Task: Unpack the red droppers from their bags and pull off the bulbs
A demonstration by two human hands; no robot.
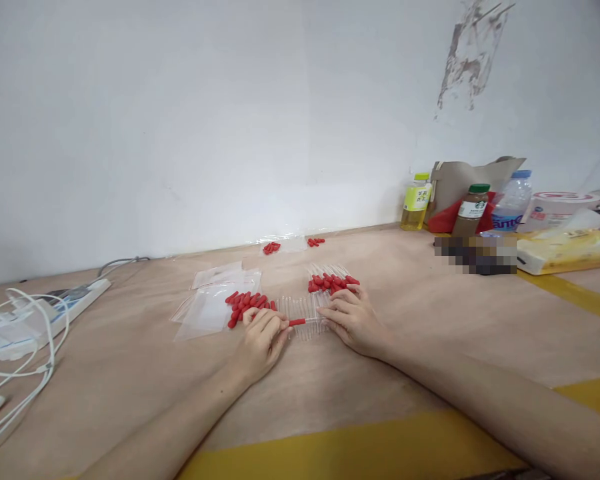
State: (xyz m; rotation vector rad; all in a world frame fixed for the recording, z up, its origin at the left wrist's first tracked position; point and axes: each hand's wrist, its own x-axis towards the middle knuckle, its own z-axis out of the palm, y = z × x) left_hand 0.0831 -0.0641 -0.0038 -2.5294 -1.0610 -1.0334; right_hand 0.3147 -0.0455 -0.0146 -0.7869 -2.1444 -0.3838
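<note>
My left hand (261,343) pinches a red rubber dropper bulb (297,323) between thumb and fingers. Closed on a clear glass dropper tube (312,321) is my right hand (355,323). Bulb and tube lie in one line and meet end to end; how far the tube sits inside the bulb I cannot tell. Under and behind them, loose glass tubes (296,308) lie side by side on the table. A heap of red bulbs (244,304) is beside my left hand. Droppers with red bulbs fitted (333,280) lie just beyond my right hand.
Clear plastic bags (207,310) lie left of the bulb heap. Two small red bulb groups (271,248) rest on plastic near the wall. A power strip (80,307) with white cables is at left. Bottles (416,203), a bag and a tissue pack (565,253) stand at right.
</note>
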